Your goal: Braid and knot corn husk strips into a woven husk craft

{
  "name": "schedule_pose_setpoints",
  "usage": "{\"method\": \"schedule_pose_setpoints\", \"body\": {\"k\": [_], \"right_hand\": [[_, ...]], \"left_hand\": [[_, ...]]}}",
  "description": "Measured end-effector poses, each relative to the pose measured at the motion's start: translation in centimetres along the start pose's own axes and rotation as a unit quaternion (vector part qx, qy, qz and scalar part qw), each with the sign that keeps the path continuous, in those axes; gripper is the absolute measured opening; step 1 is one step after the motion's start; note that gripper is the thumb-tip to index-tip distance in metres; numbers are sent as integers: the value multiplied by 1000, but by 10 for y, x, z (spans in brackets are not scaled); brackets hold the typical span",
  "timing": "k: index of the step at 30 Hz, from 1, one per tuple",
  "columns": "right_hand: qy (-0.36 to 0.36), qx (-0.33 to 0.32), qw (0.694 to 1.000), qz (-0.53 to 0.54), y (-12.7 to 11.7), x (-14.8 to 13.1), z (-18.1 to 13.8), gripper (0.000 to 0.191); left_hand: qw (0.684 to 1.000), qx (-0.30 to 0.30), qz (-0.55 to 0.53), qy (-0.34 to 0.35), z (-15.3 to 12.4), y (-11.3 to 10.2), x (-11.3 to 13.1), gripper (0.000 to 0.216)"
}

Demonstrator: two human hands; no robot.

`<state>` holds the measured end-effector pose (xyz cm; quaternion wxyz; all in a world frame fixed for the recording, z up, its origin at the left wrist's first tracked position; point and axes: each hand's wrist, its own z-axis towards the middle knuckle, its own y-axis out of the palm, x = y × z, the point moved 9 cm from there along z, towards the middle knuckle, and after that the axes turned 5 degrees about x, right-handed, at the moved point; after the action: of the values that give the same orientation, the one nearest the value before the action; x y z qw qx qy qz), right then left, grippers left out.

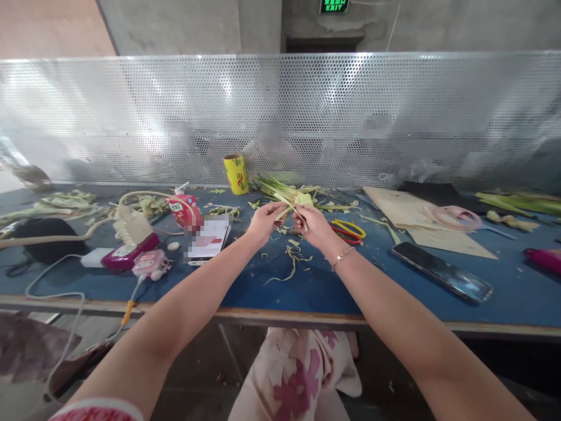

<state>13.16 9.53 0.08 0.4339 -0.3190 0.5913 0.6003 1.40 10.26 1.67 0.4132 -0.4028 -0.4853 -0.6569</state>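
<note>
Over the middle of the blue table, my left hand point(264, 224) is closed, pinching pale green plant strips point(288, 211). My right hand point(312, 227) grips the same strips from the other side, its fingers curled, and the strips cross between the two hands. Just behind my fingers lies a bundle of green stalks and leaves point(280, 188). Thin peelings point(291, 263) are scattered on the tabletop below my hands. Beside my right wrist are red and yellow loops point(350, 230) that look like scissor handles.
A yellow can point(236, 174) stands before the perforated metal screen point(307, 105). To the left are a red pouch point(183, 211), a white box point(210, 238), a magenta power strip point(129, 254) and cables. Rightward lie a phone point(442, 272), brown paper point(394, 207) and a pink tape roll point(453, 217).
</note>
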Motion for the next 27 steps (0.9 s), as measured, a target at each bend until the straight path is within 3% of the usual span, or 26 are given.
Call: {"method": "schedule_pose_setpoints", "body": {"k": [7,15,18,24,27], "right_hand": [[32,-72,997,15,9,3,-1,27],[31,-80,996,16,9,2,-2,25],[26,-67,997,13,7,1,-1,24],[7,2,999,32,-3,-1,3,14],[-1,2,999,52,-4,-3,4,11]], "left_hand": [[997,-36,-66,-27,-2,5,-1,17],[994,-58,-77,-52,-4,9,-2,12],[996,-39,-68,-42,-5,8,0,9],[996,60,-70,-20,1,-10,-2,17],[999,51,-8,15,1,-9,1,19]]}}
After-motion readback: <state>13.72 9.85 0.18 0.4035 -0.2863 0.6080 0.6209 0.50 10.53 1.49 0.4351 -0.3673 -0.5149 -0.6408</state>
